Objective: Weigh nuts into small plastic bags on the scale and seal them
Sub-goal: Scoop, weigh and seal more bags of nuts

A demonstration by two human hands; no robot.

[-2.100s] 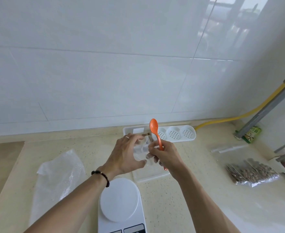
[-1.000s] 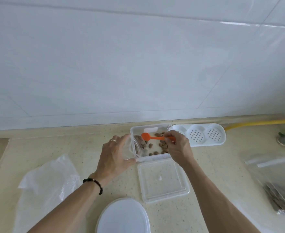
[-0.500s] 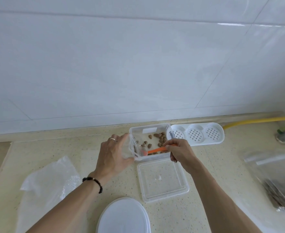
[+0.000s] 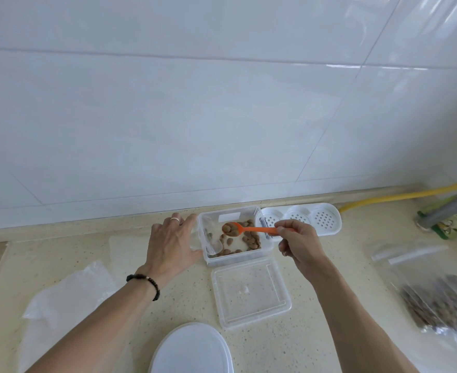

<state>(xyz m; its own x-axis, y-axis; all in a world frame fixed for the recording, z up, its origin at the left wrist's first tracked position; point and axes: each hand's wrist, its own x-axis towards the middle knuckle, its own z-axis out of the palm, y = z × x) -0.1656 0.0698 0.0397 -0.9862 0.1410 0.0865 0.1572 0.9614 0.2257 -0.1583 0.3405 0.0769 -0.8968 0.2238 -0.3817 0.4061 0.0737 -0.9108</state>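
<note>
The nuts [image 4: 231, 229] heaped in my orange spoon [image 4: 248, 230] hover over the clear tub [image 4: 238, 258]; its handle runs level, bowl pointing left. My right hand [image 4: 298, 244] pinches the handle, my left hand [image 4: 172, 244] grips the small bag [image 4: 195, 239] at the tub's left wall. I'm mid-scoop; next I tip it into the bag's mouth without spilling

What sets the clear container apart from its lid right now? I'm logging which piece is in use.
The clear container stands deep-walled by the wall and holds nuts; the lid lies flat and shallow nearer the person, holding none. The orange spoon hovers loaded over the container, not the lid. Both are clear, squarish plastic.
</note>
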